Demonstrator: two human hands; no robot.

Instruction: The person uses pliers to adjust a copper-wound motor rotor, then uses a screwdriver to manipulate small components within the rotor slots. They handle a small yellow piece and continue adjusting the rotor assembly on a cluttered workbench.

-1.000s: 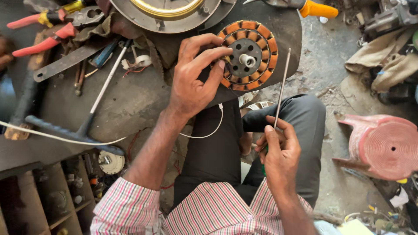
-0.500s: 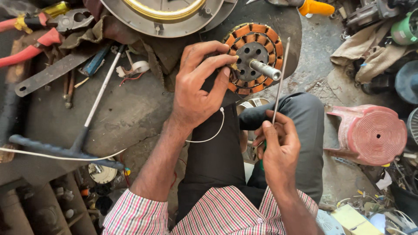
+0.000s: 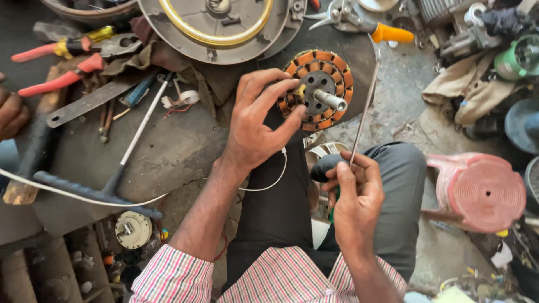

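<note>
Overhead, a dark bench (image 3: 168,151) fills the left half, with a round grey housing (image 3: 216,22) ringed in gold at its far edge. Right of the person's knee stands a pink stool (image 3: 483,191). At the bench's right edge sits the stator (image 3: 320,90), a disc of copper coils with a steel shaft pointing up and right. The left hand (image 3: 255,123) grips it, fingers curled over its left rim and thumb underneath. The right hand (image 3: 356,196) is closed around a screwdriver (image 3: 362,120) over the lap, its thin shaft slanting up beside the stator, apart from it. Red-handled pliers (image 3: 53,84) lie far left; a white wire (image 3: 84,196) crosses the bench.
</note>
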